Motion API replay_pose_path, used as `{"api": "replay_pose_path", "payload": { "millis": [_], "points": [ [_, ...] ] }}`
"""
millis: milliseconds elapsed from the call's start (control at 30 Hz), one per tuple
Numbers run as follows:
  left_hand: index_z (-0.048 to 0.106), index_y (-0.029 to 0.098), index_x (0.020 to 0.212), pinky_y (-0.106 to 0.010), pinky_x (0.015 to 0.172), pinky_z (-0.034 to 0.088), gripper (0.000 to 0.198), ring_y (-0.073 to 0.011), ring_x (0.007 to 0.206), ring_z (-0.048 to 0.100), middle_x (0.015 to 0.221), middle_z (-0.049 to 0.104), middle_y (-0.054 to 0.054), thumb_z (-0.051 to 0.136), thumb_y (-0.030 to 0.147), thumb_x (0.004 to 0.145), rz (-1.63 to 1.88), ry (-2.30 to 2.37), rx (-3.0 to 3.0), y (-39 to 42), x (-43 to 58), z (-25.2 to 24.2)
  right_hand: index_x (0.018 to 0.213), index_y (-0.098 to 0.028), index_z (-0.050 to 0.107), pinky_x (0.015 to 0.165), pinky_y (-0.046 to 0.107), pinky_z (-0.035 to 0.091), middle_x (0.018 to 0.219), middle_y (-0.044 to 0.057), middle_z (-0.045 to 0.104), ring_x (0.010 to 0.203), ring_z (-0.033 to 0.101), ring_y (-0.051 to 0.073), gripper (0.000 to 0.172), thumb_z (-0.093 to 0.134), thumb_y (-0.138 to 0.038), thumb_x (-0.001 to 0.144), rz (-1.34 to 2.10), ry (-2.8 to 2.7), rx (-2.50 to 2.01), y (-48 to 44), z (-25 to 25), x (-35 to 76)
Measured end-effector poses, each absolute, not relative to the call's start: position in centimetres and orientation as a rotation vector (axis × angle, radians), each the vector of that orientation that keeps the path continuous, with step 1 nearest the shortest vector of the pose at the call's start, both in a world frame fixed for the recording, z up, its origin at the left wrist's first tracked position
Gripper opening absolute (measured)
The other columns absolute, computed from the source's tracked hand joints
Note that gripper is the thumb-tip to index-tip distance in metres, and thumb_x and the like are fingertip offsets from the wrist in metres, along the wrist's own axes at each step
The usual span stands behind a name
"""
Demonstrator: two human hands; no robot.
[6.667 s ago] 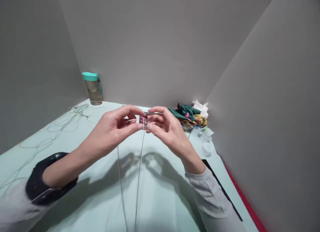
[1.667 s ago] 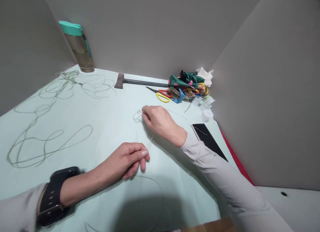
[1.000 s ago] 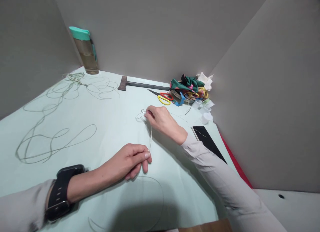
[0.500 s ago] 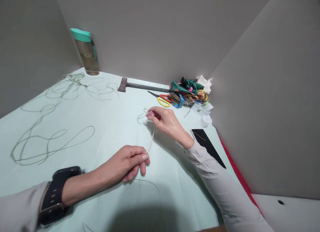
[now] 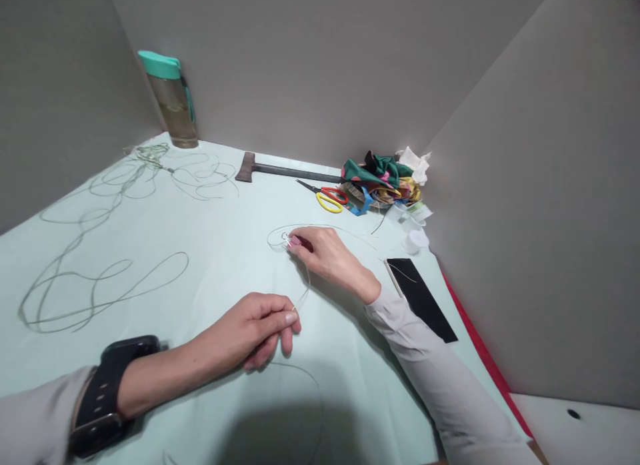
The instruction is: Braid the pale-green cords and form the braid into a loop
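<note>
My left hand [image 5: 255,330] rests on the pale green table cover [image 5: 215,265] and pinches a thin pale cord [image 5: 304,288] between thumb and forefinger. The cord runs up to my right hand [image 5: 325,253], which lies further out on the cover. Its fingertips are closed on a small pink piece [image 5: 294,240] with a little wire loop at its end. A slack loop of the same cord curves round beyond the right hand. A black watch [image 5: 100,398] sits on my left wrist.
Loose coils of cord [image 5: 100,251] spread over the left of the cover. A bottle with a teal lid [image 5: 173,101] stands in the far corner. A hatchet [image 5: 280,170], red-and-yellow scissors [image 5: 327,197], a heap of coloured fabric scraps [image 5: 385,178] and a black phone [image 5: 420,298] lie to the right.
My right hand has lowered the pink piece back onto the cover and slid slightly nearer; the cord between the hands has gone slack. Much earlier both hands held it raised.
</note>
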State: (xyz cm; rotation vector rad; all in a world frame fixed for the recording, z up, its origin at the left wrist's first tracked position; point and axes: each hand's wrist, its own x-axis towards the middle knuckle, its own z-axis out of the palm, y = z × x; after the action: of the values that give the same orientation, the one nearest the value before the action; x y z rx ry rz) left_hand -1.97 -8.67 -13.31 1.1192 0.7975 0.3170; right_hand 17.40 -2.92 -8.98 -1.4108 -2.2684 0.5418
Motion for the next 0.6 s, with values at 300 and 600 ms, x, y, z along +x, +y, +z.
{"api": "replay_pose_path", "payload": {
  "millis": [300,600],
  "points": [
    [0.067,0.014,0.083,-0.020,0.037,0.025,0.033,-0.0044,0.034,0.037,0.065,0.071,-0.003,0.064,0.047,0.087,0.215,0.783,1.164,-9.5,-2.4,-13.5,0.126,-0.012,0.059,0.078,0.029,0.038,0.087,0.002,0.064,0.074,0.052,0.016,0.031,0.056,-0.017,0.095,0.697,-2.206,-1.465,-3.4,-10.6,17.1],
    [0.065,0.015,0.084,-0.019,0.034,0.024,0.041,-0.0039,0.034,0.038,0.069,0.071,-0.003,0.065,0.056,0.083,0.200,0.823,1.066,-12.4,-1.9,-12.5,0.129,-0.016,0.057,0.088,0.035,0.045,0.097,0.006,0.069,0.087,0.061,0.018,0.035,0.055,-0.038,0.102,0.932,-1.922,-1.469,-7.8,-10.5,19.2]
  ]
}}
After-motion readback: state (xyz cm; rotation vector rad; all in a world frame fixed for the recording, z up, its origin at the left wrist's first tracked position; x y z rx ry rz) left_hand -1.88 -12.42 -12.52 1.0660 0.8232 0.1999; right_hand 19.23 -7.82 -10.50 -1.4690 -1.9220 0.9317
